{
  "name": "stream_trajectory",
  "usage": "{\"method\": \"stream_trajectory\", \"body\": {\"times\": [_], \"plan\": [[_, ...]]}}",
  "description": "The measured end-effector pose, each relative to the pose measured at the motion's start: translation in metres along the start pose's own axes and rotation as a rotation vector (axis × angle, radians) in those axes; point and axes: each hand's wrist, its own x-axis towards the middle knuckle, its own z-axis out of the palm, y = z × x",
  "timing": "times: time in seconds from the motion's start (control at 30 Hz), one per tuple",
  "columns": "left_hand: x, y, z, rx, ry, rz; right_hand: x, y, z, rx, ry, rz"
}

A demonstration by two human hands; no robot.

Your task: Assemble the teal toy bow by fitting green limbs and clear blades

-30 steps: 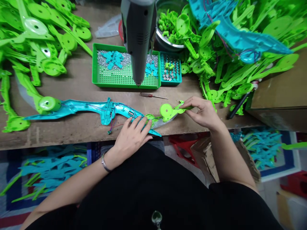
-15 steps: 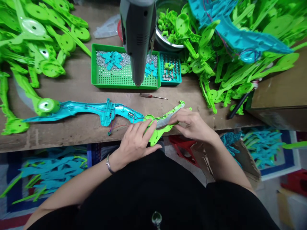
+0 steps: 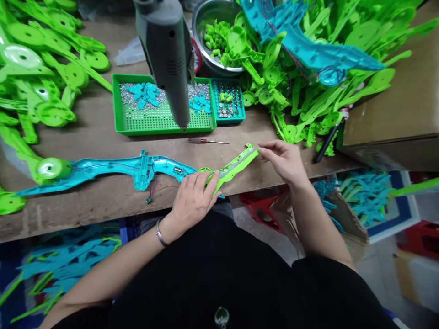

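Observation:
A blue bow-shaped plastic shell (image 3: 106, 167) lies along the front of the bench, with thin wires and a small spring on it. At its right end a green plastic arm (image 3: 236, 170) slants up to the right. My left hand (image 3: 195, 195) presses over the arm's round inner end, fingers bent onto it and partly hiding the joint. At the arm's outer tip, my right hand (image 3: 283, 160) pinches the edge between thumb and fingers. Left of the shell, another green arm (image 3: 51, 168) with a round hub is joined to it.
A grey power screwdriver (image 3: 168, 64) hangs over a green tray (image 3: 164, 125) of screws and blue pieces. Beside it stands a small teal tray (image 3: 229, 119) of parts. A red-handled screwdriver (image 3: 207, 141) lies in front. Green arms pile up on both sides; a cardboard box (image 3: 394, 109) stands right.
The loose green half has swung up alongside the arm's other half, narrowing the gap. My right hand has moved outward to the tip. My left hand stays at the joint; the view has shifted.

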Motion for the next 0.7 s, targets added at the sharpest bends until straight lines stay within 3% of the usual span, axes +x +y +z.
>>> {"method": "stream_trajectory", "body": {"times": [0.2, 0.7], "plan": [[0.008, 0.003, 0.002, 0.010, -0.035, -0.016, 0.014, 0.012, 0.012, 0.146, 0.003, 0.149], [0.012, 0.002, 0.012, -0.043, -0.127, -0.113, 0.028, 0.014, 0.013, 0.022, -0.054, 0.148]]}}
